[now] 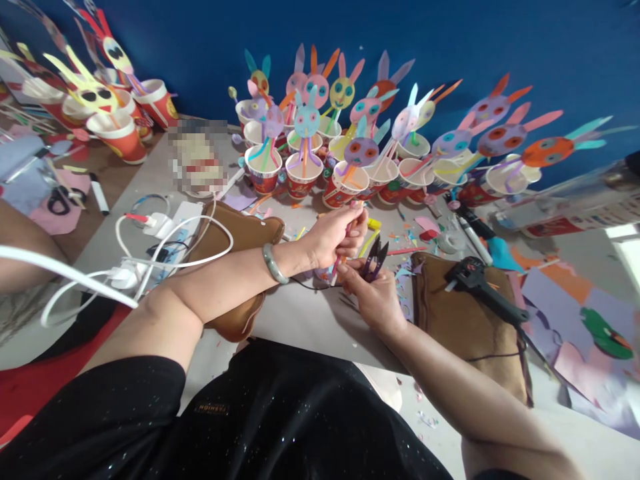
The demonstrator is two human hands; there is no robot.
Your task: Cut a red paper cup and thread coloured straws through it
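Note:
My left hand [333,237], with a bangle at the wrist, is closed around a thin orange-pink strip [341,259]; whether it is paper or a straw, I cannot tell. Just below it, my right hand [377,303] pinches the strip's lower end between thumb and finger. The same hand keeps a pair of thread snips [378,257] in its grip, dark blades pointing up and apart. Behind both hands stand several red-and-white paper cups [305,179] with paper rabbit heads [307,120] on coloured stems. Paper scraps [400,233] lie around the hands.
A black glue gun [483,290] rests on a brown cushion [450,333] at right; another brown cushion [237,233] lies under my left forearm. White cables [175,263] loop from a power strip [187,217] at left. More cups [120,137] stand far left. A blue wall [210,53] bounds the back.

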